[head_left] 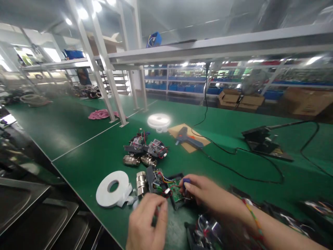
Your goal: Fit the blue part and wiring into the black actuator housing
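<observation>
An open black valve actuator unit [161, 185] with a green circuit board, coloured wires and a metal fitting lies on the green bench mat in front of me. My left hand [147, 222] is curled just below it, fingers pinched at the unit's lower edge on something I cannot make out. My right hand [205, 196] reaches in from the right, thumb and forefinger pinched on a small blue part [186, 181] above the board. A woven bracelet sits on that wrist.
A white tape roll [113, 189] lies left of the unit. Two more actuator units [145, 151] sit behind it. Further back are another white tape roll [159, 121], a blue glue gun [187, 138] on cardboard, black cables and a black stand [262, 140]. More parts lie lower right.
</observation>
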The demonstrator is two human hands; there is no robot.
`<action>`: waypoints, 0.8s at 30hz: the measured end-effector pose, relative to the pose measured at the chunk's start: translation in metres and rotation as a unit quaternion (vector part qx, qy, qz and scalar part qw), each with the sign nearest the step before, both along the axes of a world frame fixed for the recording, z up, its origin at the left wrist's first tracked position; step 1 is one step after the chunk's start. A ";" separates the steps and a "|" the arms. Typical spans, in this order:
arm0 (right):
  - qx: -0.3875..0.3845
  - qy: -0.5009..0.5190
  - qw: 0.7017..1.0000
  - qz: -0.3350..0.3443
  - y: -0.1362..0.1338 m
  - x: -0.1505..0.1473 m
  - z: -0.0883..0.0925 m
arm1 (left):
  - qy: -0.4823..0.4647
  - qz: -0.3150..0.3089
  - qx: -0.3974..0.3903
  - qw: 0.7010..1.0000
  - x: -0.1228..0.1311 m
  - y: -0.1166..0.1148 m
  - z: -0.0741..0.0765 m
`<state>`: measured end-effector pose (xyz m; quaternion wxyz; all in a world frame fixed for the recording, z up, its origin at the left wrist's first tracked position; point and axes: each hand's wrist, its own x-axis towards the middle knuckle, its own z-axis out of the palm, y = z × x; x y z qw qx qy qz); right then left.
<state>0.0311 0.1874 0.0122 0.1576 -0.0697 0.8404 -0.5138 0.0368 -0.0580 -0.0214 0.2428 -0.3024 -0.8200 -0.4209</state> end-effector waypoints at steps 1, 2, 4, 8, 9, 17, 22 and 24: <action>0.002 0.002 1.000 -0.004 0.002 -0.001 0.000 | -0.026 -0.040 -0.007 0.999 0.006 0.011 -0.003; 0.001 0.003 1.000 -0.007 0.003 -0.001 0.000 | -0.037 -0.055 -0.026 0.997 0.010 0.021 -0.008; -0.005 0.010 1.000 -0.010 0.003 -0.002 0.000 | -0.032 -0.030 -0.074 0.996 0.011 0.038 -0.017; -0.017 0.030 0.999 -0.002 0.003 -0.002 0.002 | -0.015 0.053 -0.113 0.992 0.002 0.058 -0.023; -0.021 0.035 0.999 0.003 0.003 -0.002 0.002 | -0.016 0.062 -0.114 0.991 0.000 0.062 -0.021; -0.017 0.070 0.997 0.016 0.005 -0.002 -0.001 | -0.024 0.089 -0.114 0.989 -0.005 0.078 -0.020; -0.008 0.076 0.997 0.011 0.003 -0.002 -0.001 | -0.010 0.084 -0.105 0.991 -0.007 0.079 -0.028; -0.004 0.077 0.997 0.012 0.002 -0.003 -0.001 | -0.005 0.080 -0.100 0.992 -0.008 0.079 -0.029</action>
